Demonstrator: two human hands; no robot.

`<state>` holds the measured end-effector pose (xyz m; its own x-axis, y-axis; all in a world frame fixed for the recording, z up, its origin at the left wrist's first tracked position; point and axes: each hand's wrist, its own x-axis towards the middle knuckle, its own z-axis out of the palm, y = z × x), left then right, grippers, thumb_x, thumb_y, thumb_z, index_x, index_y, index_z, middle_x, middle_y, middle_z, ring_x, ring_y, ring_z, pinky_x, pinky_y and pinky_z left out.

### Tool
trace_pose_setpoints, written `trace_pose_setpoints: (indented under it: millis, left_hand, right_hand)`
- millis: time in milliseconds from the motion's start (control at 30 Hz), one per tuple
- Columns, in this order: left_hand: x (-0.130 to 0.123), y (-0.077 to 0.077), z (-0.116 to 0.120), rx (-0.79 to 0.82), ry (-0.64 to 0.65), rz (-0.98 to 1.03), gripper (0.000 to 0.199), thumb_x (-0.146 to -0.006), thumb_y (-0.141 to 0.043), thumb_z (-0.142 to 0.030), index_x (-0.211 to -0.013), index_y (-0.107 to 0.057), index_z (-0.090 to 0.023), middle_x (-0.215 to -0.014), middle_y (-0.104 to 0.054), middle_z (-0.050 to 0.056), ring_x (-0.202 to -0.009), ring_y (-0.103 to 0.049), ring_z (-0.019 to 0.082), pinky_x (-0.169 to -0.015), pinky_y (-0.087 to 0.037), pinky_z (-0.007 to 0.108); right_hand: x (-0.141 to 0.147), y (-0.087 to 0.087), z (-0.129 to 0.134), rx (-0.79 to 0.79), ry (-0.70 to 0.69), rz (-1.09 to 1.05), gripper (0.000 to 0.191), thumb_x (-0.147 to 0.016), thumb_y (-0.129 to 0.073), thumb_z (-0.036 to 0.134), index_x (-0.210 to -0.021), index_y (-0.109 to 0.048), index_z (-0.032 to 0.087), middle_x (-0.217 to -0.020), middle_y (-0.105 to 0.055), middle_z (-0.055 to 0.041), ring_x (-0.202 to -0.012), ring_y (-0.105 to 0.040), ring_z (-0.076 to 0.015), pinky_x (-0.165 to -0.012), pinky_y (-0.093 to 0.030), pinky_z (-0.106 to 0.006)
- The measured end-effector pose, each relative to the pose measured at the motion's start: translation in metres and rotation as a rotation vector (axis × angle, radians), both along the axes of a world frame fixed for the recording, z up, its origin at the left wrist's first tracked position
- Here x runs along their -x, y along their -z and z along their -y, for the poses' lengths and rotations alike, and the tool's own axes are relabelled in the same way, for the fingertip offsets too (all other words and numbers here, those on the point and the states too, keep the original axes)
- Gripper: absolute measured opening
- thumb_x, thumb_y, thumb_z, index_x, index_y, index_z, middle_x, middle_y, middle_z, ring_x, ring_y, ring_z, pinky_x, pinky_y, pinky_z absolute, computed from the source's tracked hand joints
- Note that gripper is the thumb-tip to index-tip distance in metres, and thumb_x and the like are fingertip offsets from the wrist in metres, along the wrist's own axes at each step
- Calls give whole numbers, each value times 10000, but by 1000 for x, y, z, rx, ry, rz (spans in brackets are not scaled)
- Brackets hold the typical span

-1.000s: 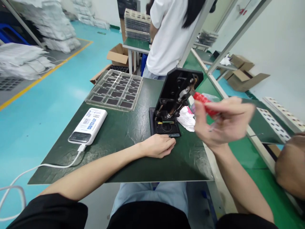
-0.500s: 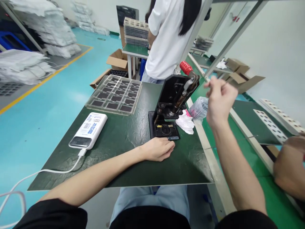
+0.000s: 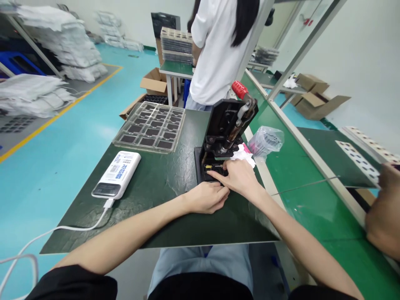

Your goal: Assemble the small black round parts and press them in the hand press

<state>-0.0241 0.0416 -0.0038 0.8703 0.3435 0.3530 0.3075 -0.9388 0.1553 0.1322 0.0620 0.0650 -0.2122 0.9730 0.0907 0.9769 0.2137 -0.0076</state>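
A black hand press point(image 3: 226, 125) with a red ribbed lever grip point(image 3: 239, 89) stands on the dark green work mat point(image 3: 162, 175). Its upper part is raised above a black base plate point(image 3: 198, 160) that has small yellow marks. My right hand point(image 3: 240, 177) reaches into the gap over that base, thumb and forefinger stretched apart and touching the fixture; the small part beneath them is mostly covered. Against the front edge of the base rests my left hand point(image 3: 208, 196), its fingers curled down. Whatever it may hold is hidden.
A clear compartment tray point(image 3: 151, 127) with dark pieces lies left of the press. Nearer me is a white power bank point(image 3: 117, 175) with a cable. White tissue point(image 3: 243, 155) and a plastic bag point(image 3: 267, 141) are at the right. A co-worker's hand point(image 3: 386, 208) shows at far right.
My right hand has come down and left, from raised in the air beside the press to the fixture on its base, its fingers now spread. My left hand stays in place.
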Motion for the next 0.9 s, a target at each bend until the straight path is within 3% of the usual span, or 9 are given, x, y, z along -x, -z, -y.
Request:
trace_pose_setpoints:
  millis: [167, 300, 400, 467, 533, 567, 667, 767, 900]
  left_hand:
    - [4, 3, -3, -15, 15, -1, 157, -1034, -420, -217, -975, -546, -144, -857, -680, 88, -783, -671, 223, -737, -554, 331]
    - [8, 1, -3, -19, 51, 30, 163, -1037, -416, -219, -958, -540, -148, -833, -669, 83, -758, -663, 219, -706, -542, 324]
    - [10, -4, -4, 3, 25, 66, 214, -1067, -341, -199, -962, -523, -164, -751, -609, 30, -652, -607, 186, -599, -478, 302]
    - [11, -7, -4, -1, 22, 79, 228, -1079, -322, -203, -961, -515, -172, -737, -592, 16, -634, -591, 180, -582, -455, 303]
    - [11, -7, -5, 0, 22, 86, 217, -1081, -329, -210, -969, -511, -174, -741, -584, 11, -639, -593, 175, -586, -450, 303]
    - [10, -6, -5, 4, 20, 89, 209, -1081, -334, -213, -974, -510, -174, -744, -579, 9, -641, -595, 172, -588, -450, 302]
    - [11, -4, -7, 14, 12, 100, 191, -1078, -347, -219, -977, -504, -177, -743, -567, 1, -631, -595, 161, -586, -447, 290]
    - [12, -4, -9, 18, 21, 104, 192, -1081, -342, -225, -981, -499, -180, -745, -571, -1, -631, -605, 152, -590, -449, 277]
    - [13, -5, -11, 9, 28, 106, 207, -1087, -326, -231, -980, -498, -184, -746, -580, -4, -637, -616, 148, -593, -453, 274]
  right_hand:
    - [-2, -5, 18, -133, -34, -93, 391, -867, -723, 528, -830, -713, 138, -774, -717, -139, -763, -686, -307, -709, -459, -374]
    - [-28, -14, 82, -354, -247, -302, 302, -914, -688, 434, -993, -682, 143, -788, -681, -75, -733, -630, -232, -681, -457, -340]
    - [-75, -31, 133, -475, -242, -314, 324, -905, -742, 389, -1108, -664, 150, -712, -611, -16, -621, -545, -171, -611, -415, -298]
    - [-124, -40, 153, -691, -66, -194, 324, -876, -778, 372, -1114, -689, 171, -662, -562, 5, -575, -501, -159, -592, -396, -290]
    - [-182, -43, 155, -811, 324, -95, 344, -864, -768, 443, -1071, -725, 172, -667, -577, -20, -606, -536, -189, -622, -418, -310]
    - [-211, -42, 149, -748, 516, -94, 375, -873, -732, 486, -1062, -735, 162, -709, -623, -53, -669, -597, -223, -660, -441, -327]
    - [-277, -31, 116, -310, 966, -102, 408, -868, -699, 470, -1055, -756, 111, -829, -719, -140, -822, -681, -302, -726, -464, -355]
    - [-307, -17, 79, -124, 1098, -167, 354, -915, -644, 380, -1060, -759, 78, -993, -752, -203, -943, -697, -336, -774, -467, -355]
    - [-321, -5, 46, -124, 1114, -196, 323, -896, -664, 331, -986, -767, 39, -992, -741, -265, -961, -691, -368, -789, -470, -372]
